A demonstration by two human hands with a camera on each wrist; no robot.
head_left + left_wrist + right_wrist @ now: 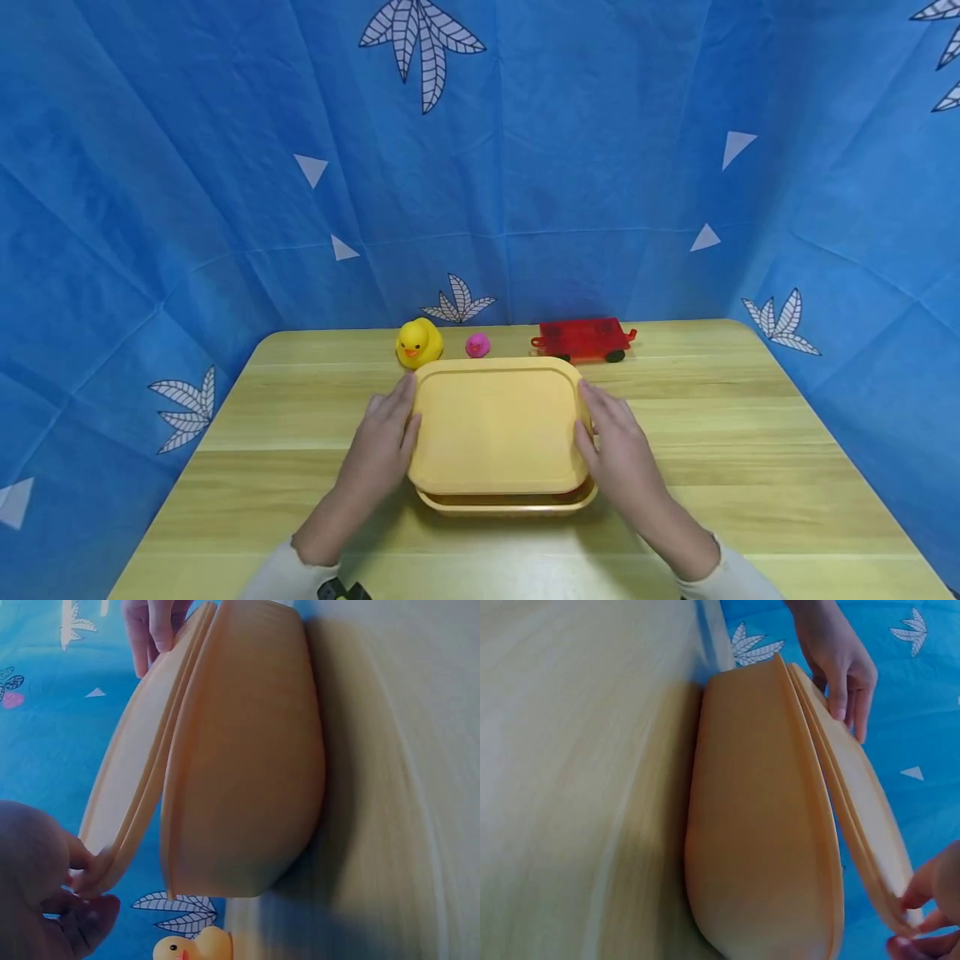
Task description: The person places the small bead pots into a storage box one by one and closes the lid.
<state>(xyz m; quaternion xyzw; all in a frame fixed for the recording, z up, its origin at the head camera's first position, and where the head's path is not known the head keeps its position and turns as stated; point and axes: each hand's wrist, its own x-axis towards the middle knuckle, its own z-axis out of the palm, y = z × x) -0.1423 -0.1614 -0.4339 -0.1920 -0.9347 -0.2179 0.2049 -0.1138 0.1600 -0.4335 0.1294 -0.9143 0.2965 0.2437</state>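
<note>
A yellow plastic lid (498, 427) is tilted over a matching deep box (510, 506) on the table. In the left wrist view, the lid's far side stands apart from the box (244, 765), while its near side lies close to the rim. My left hand (380, 442) pinches the lid's left edge, thumb on top and fingers underneath. On the opposite edge, my right hand (622, 454) pinches the lid (866, 817) likewise, as the right wrist view shows. The lid hides most of the box's inside, so its contents cannot be seen.
Behind the box, a yellow rubber duck (418, 343), a small pink duck (477, 345) and a red toy wagon (581, 340) with black wheels stand along the back of the wooden table (300, 475). A blue patterned cloth (562, 167) hangs behind and beside the table.
</note>
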